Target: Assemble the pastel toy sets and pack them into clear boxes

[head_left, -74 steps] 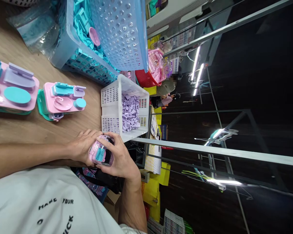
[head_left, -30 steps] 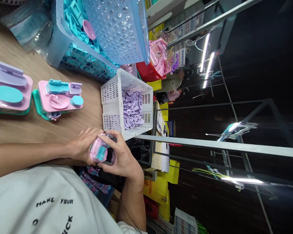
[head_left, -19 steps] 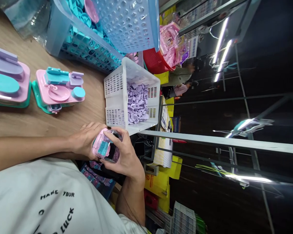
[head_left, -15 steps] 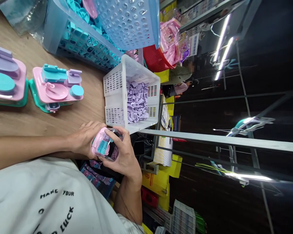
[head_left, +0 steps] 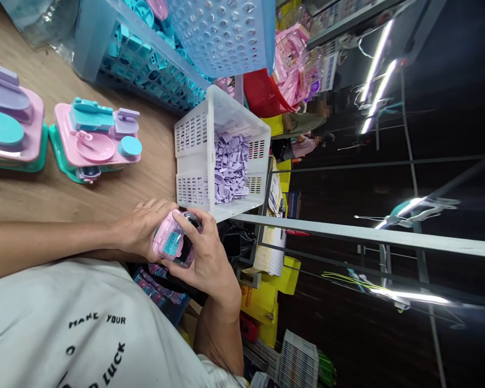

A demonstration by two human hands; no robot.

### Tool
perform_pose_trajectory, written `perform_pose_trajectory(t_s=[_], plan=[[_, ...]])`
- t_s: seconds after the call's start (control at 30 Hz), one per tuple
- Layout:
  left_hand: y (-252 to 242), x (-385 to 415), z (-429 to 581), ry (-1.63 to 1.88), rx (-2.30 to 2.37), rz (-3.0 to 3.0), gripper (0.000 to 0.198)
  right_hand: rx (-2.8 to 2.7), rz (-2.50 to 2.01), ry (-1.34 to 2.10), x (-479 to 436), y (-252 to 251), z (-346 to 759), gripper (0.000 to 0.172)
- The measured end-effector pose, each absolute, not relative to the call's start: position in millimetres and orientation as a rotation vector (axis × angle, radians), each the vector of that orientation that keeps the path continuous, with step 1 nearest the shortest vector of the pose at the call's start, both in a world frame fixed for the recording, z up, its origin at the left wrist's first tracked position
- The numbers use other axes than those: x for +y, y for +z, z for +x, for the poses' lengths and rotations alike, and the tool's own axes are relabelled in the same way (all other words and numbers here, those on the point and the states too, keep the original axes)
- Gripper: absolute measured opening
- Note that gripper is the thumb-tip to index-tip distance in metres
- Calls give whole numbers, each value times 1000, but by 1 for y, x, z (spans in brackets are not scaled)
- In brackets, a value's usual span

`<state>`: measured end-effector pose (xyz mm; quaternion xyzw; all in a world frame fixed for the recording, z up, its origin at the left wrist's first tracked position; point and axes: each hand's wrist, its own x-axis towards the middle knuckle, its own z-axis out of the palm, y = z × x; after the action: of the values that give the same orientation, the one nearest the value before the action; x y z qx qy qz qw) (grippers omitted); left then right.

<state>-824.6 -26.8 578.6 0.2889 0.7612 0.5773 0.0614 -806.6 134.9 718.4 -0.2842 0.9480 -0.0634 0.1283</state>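
My left hand (head_left: 143, 230) is closed around the pink side of a small plastic toy (head_left: 170, 237) with a teal part and a clear shell. My right hand (head_left: 210, 258) grips the clear side, a thumb and fingers spread around it. Both hands hold it just past the table edge, beside a white slotted basket (head_left: 194, 153). Part of the toy is hidden by my fingers. On the table sits a pink-topped toy set (head_left: 95, 134) with teal and lilac pieces on a green base. A second such set (head_left: 12, 129) is cut off at the left edge.
Lilac plastic pieces (head_left: 230, 170) fill the white basket's bottom. Blue baskets (head_left: 145, 70) with teal parts stand above it in the picture, and a red basket (head_left: 262, 94) holds pink goods. A metal bar (head_left: 347, 229) crosses at right. People (head_left: 303, 132) appear farther off.
The surroundings have shifted slightly in the picture. Both hands keep the toy in nearly the same position, with the pink side turned a little.
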Motion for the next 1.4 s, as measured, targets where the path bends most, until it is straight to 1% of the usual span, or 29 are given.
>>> perform_pose_trajectory(t_s=[0.27, 0.47, 0.83, 1.07, 1.2, 1.3, 1.4], plan=[[582, -28, -825, 1699, 2283, 850, 78, 2803, -952, -277, 138, 713, -803, 79], [582, -27, -824, 1707, 2306, 846, 77, 2768, -912, -361, 144, 708, -803, 83], [574, -27, -826, 1712, 2254, 863, 80, 2716, -888, -495, 149, 703, -807, 79], [572, -25, -825, 1748, 2250, 842, 81, 2659, -784, -451, 144, 711, -812, 84], [575, -26, -823, 1746, 2281, 830, 83, 2601, -830, -403, 141, 716, -820, 88], [577, -27, -822, 1758, 2297, 840, 82, 2617, -816, -431, 146, 709, -818, 90], [577, -26, -823, 1741, 2306, 851, 82, 2683, -760, -539, 156, 693, -808, 96]])
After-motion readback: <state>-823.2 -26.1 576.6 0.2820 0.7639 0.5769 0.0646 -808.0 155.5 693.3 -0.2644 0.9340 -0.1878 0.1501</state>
